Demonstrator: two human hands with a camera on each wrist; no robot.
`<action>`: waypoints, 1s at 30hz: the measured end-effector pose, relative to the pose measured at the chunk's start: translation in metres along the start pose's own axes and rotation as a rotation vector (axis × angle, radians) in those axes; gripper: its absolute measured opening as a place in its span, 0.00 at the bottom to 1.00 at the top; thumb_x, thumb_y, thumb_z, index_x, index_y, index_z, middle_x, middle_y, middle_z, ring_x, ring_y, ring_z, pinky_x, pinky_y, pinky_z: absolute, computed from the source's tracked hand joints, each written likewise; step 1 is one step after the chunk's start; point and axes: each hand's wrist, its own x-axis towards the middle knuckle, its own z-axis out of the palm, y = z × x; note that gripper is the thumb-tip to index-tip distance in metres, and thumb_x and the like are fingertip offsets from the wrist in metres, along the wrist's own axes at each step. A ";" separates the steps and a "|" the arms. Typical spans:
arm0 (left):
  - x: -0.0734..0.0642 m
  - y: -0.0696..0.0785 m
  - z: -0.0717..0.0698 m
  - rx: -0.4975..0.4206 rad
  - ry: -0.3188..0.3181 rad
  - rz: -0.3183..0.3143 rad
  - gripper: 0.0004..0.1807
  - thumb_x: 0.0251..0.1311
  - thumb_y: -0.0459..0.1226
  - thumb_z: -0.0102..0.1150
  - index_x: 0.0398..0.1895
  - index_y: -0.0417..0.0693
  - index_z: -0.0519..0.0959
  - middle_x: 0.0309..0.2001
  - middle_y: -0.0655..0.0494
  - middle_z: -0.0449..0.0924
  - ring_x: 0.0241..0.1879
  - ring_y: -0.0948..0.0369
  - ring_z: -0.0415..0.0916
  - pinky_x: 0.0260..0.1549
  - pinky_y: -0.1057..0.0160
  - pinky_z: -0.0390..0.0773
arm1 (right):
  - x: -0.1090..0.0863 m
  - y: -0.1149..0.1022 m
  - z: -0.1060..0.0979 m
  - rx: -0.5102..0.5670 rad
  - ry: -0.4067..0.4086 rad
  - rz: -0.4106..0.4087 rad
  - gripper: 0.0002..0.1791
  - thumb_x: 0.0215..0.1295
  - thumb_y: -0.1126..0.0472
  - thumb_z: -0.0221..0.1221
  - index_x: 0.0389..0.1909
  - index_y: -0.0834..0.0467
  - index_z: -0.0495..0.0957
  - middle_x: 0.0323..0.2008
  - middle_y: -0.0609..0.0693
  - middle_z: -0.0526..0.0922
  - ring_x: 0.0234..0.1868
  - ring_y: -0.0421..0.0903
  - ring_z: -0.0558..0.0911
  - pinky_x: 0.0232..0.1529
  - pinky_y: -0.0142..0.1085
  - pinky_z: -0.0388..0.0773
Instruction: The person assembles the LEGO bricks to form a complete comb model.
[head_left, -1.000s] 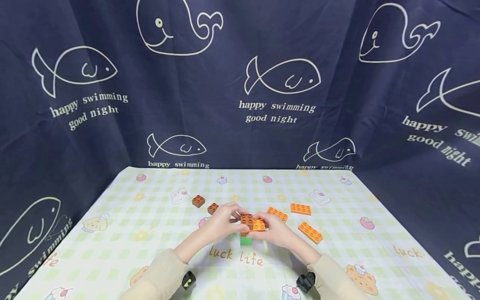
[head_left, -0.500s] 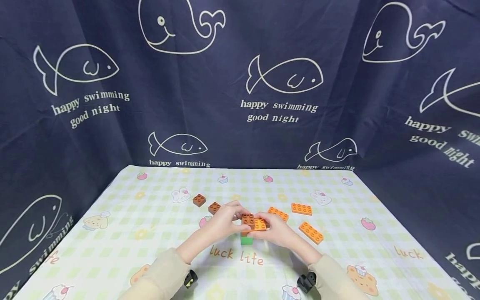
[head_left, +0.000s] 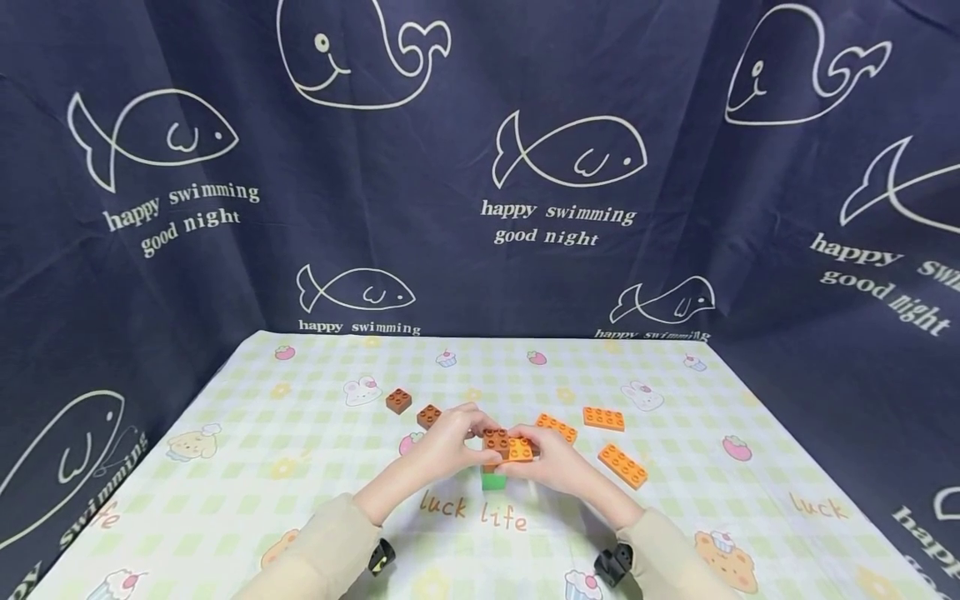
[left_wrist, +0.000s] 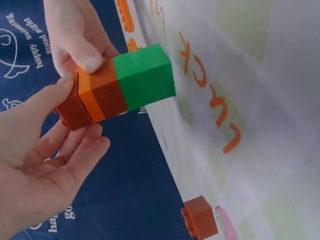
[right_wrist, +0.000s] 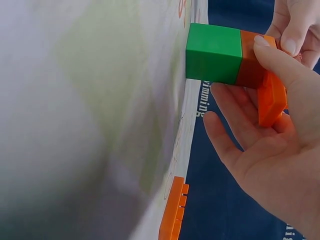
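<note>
A small tower stands on the tablecloth, with a green block [left_wrist: 145,77] at its foot. Above the green sits a brown toy building brick [left_wrist: 108,90], then a thin orange brick [head_left: 521,450] that juts out to the right. Another brown brick [head_left: 495,438] tops it, covering the left part of the orange one. My left hand [head_left: 448,442] pinches this top brown brick between thumb and fingers. From the other side my right hand [head_left: 551,457] grips the orange brick, its thumb over the edge by the lower brown brick. My right fingertips behind the tower are partly hidden.
Two loose brown bricks, one farther left [head_left: 398,401] and one beside my left hand [head_left: 429,416], lie on the table. Right of the tower are three flat orange bricks: one near [head_left: 622,465], one far [head_left: 603,418], one behind my right hand [head_left: 557,427]. A dark blue curtain [head_left: 450,250] hangs behind.
Both hands keep their hold on the tower with hardly any movement. The head view has shifted very slightly.
</note>
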 end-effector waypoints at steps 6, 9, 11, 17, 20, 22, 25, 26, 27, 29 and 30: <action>0.000 -0.002 0.003 -0.037 0.007 0.004 0.17 0.50 0.40 0.69 0.42 0.43 0.80 0.36 0.56 0.76 0.37 0.59 0.76 0.43 0.63 0.81 | 0.000 -0.001 -0.001 -0.010 0.018 0.013 0.25 0.52 0.46 0.67 0.47 0.56 0.77 0.42 0.49 0.81 0.38 0.40 0.75 0.36 0.29 0.72; -0.002 -0.004 0.005 -0.067 0.014 -0.003 0.17 0.51 0.39 0.68 0.43 0.42 0.80 0.36 0.56 0.76 0.38 0.56 0.77 0.44 0.65 0.81 | 0.000 -0.001 -0.001 -0.012 0.021 0.012 0.26 0.51 0.46 0.68 0.47 0.56 0.77 0.40 0.48 0.81 0.36 0.40 0.74 0.34 0.28 0.72; -0.002 -0.005 0.006 -0.089 0.018 -0.014 0.16 0.51 0.39 0.68 0.43 0.43 0.80 0.37 0.57 0.75 0.39 0.56 0.77 0.45 0.66 0.81 | 0.001 -0.001 -0.001 -0.017 0.020 0.006 0.26 0.51 0.46 0.68 0.47 0.56 0.77 0.38 0.47 0.80 0.34 0.39 0.74 0.32 0.28 0.71; -0.003 -0.008 0.006 -0.125 0.019 -0.024 0.16 0.51 0.39 0.68 0.42 0.43 0.80 0.37 0.57 0.75 0.39 0.54 0.77 0.46 0.65 0.81 | 0.002 0.001 0.000 -0.019 0.010 -0.012 0.24 0.51 0.45 0.67 0.44 0.55 0.77 0.35 0.45 0.79 0.32 0.38 0.72 0.31 0.28 0.70; -0.003 -0.010 0.006 -0.135 0.007 -0.005 0.16 0.51 0.39 0.68 0.42 0.42 0.80 0.37 0.56 0.76 0.39 0.54 0.77 0.46 0.63 0.81 | 0.001 0.001 0.001 -0.009 0.010 -0.004 0.23 0.51 0.45 0.67 0.44 0.55 0.77 0.35 0.45 0.79 0.33 0.39 0.72 0.32 0.28 0.70; -0.002 -0.010 0.005 -0.143 -0.007 0.001 0.17 0.51 0.39 0.68 0.42 0.42 0.80 0.38 0.56 0.77 0.39 0.56 0.76 0.46 0.61 0.81 | 0.000 0.001 0.001 -0.006 0.011 0.000 0.23 0.51 0.46 0.68 0.43 0.55 0.77 0.34 0.46 0.79 0.33 0.39 0.73 0.32 0.28 0.71; -0.002 -0.011 0.004 -0.150 -0.027 0.005 0.17 0.50 0.39 0.69 0.43 0.43 0.80 0.39 0.56 0.78 0.39 0.58 0.76 0.46 0.58 0.81 | 0.000 0.000 0.001 -0.001 0.012 -0.008 0.23 0.51 0.47 0.68 0.43 0.56 0.77 0.32 0.46 0.78 0.30 0.38 0.72 0.29 0.27 0.71; -0.002 -0.012 0.003 -0.154 -0.032 0.003 0.17 0.50 0.39 0.69 0.43 0.43 0.80 0.39 0.56 0.78 0.39 0.59 0.76 0.45 0.58 0.81 | 0.000 0.000 0.001 0.003 0.010 -0.013 0.23 0.51 0.47 0.68 0.42 0.56 0.76 0.32 0.46 0.78 0.29 0.37 0.72 0.27 0.27 0.71; -0.002 -0.012 0.003 -0.159 -0.036 -0.002 0.17 0.50 0.39 0.69 0.43 0.43 0.80 0.39 0.56 0.78 0.40 0.60 0.76 0.45 0.58 0.81 | 0.000 0.000 0.001 0.007 0.008 -0.017 0.22 0.51 0.48 0.68 0.42 0.56 0.76 0.31 0.46 0.78 0.28 0.37 0.72 0.26 0.27 0.71; -0.002 -0.013 0.003 -0.168 -0.042 -0.007 0.18 0.49 0.40 0.69 0.43 0.43 0.80 0.39 0.57 0.78 0.40 0.60 0.76 0.44 0.60 0.82 | 0.000 0.000 0.001 0.020 0.004 -0.028 0.22 0.51 0.48 0.68 0.42 0.57 0.76 0.31 0.47 0.78 0.27 0.36 0.72 0.25 0.27 0.72; -0.001 -0.013 0.003 -0.173 -0.045 -0.011 0.18 0.49 0.40 0.69 0.43 0.43 0.80 0.39 0.57 0.78 0.40 0.60 0.76 0.44 0.60 0.82 | 0.000 0.000 0.001 0.030 0.001 -0.031 0.21 0.51 0.49 0.68 0.42 0.57 0.76 0.32 0.47 0.78 0.27 0.36 0.73 0.26 0.27 0.72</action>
